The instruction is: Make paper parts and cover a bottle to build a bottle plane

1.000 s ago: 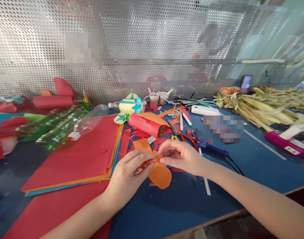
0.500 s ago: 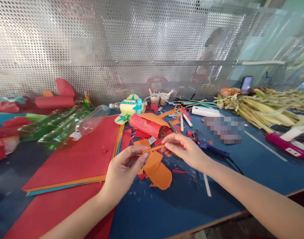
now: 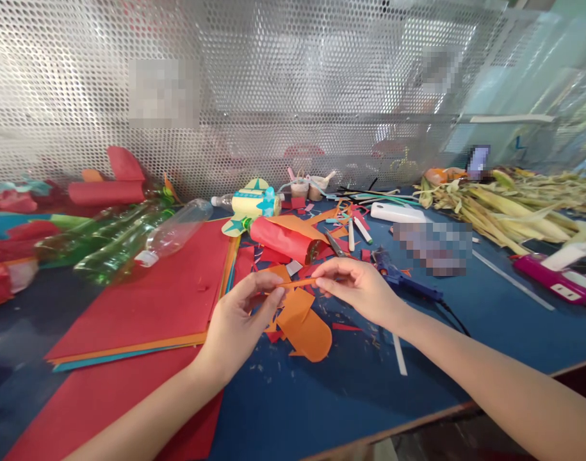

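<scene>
Between my two hands a narrow orange paper strip (image 3: 298, 282) is stretched, nearly level. My left hand (image 3: 242, 314) pinches its left end between thumb and fingers. At its right end, the fingertips of my right hand (image 3: 353, 285) are closed on it. Orange paper pieces (image 3: 308, 333), one with a rounded end, lie on the blue table below the strip. Just beyond my hands rests a bottle wrapped in red paper (image 3: 280, 238), with an orange sheet along its top. A pair of scissors (image 3: 335, 244), partly hidden, lies behind my right hand.
Stacked coloured sheets (image 3: 143, 294) cover the left side. Green bottles (image 3: 124, 246) and a clear bottle (image 3: 177, 232) lie behind them. A blue glue gun (image 3: 408, 282) with a cord, a purple power strip (image 3: 556, 280) and dried husks (image 3: 508, 205) are at right. A perforated silver sheet (image 3: 273, 83) stands behind.
The strip has become more level between my fingertips, and my left hand has shifted slightly. Both hands keep hold of it. The view has moved a little.
</scene>
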A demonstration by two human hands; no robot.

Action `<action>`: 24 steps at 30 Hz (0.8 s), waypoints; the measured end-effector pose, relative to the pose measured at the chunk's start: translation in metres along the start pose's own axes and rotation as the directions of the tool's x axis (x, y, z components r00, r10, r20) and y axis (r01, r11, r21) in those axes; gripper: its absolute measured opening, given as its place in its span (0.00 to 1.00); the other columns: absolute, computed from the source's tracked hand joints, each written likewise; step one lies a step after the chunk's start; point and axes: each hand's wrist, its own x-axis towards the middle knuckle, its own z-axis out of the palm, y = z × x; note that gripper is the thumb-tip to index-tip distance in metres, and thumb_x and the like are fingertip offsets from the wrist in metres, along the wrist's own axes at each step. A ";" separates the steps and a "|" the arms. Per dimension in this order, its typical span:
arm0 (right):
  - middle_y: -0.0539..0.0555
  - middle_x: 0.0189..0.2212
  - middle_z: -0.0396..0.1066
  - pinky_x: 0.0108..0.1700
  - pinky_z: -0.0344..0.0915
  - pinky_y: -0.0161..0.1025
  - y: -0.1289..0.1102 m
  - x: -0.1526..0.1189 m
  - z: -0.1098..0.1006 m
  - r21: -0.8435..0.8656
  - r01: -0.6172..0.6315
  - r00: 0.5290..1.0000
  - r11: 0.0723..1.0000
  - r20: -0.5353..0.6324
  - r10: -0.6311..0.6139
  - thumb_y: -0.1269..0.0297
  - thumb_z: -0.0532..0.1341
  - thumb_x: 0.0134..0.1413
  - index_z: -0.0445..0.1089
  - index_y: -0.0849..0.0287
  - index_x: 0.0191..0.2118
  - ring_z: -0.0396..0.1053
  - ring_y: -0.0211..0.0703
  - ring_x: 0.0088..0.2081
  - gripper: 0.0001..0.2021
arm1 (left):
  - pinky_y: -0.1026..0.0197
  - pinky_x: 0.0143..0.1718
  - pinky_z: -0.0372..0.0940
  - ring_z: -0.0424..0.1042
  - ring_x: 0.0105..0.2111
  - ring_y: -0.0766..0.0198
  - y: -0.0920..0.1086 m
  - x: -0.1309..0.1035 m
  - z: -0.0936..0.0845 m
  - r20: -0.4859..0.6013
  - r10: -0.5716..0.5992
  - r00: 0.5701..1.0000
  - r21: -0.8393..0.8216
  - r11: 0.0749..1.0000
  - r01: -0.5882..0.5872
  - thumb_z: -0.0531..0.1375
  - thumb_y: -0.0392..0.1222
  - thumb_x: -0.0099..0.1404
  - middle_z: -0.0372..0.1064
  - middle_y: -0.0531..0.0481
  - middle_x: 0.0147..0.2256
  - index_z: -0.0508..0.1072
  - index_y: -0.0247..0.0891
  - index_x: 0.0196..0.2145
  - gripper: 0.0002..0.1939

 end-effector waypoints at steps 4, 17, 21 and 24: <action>0.50 0.27 0.72 0.33 0.70 0.37 -0.005 0.002 -0.007 0.059 0.085 0.978 0.995 -0.195 -0.072 0.57 0.61 0.55 0.67 0.56 0.35 0.69 0.37 0.28 0.08 | 0.61 0.34 0.71 0.75 0.30 0.63 -0.001 0.006 -0.004 0.041 0.035 0.999 0.212 0.976 -0.043 0.58 0.42 0.61 0.73 0.51 0.30 0.70 0.40 0.30 0.05; 0.46 0.24 0.62 0.30 0.67 0.36 -0.006 0.005 -0.015 -0.026 0.151 0.933 0.988 -0.327 -0.151 0.54 0.56 0.59 0.64 0.55 0.37 0.64 0.35 0.25 0.09 | 0.50 0.45 0.68 0.72 0.40 0.54 -0.013 0.000 0.002 0.369 0.118 0.922 0.498 0.812 -0.303 0.63 0.36 0.55 0.73 0.47 0.37 0.74 0.40 0.42 0.15; 0.49 0.27 0.66 0.31 0.68 0.36 0.000 0.006 -0.016 -0.075 0.113 0.956 0.991 -0.263 -0.129 0.59 0.56 0.58 0.64 0.55 0.39 0.68 0.37 0.28 0.07 | 0.56 0.42 0.69 0.73 0.37 0.59 -0.011 0.004 -0.001 0.311 0.073 0.947 0.420 0.884 -0.206 0.59 0.33 0.55 0.72 0.49 0.36 0.73 0.43 0.43 0.16; 0.51 0.30 0.71 0.35 0.69 0.39 0.003 0.006 -0.015 -0.224 0.078 0.985 0.971 -0.135 -0.110 0.62 0.56 0.58 0.63 0.56 0.42 0.72 0.41 0.33 0.07 | 0.59 0.38 0.69 0.73 0.32 0.63 -0.015 0.009 -0.004 0.221 0.012 0.975 0.338 0.937 -0.088 0.56 0.36 0.58 0.71 0.52 0.32 0.72 0.43 0.44 0.15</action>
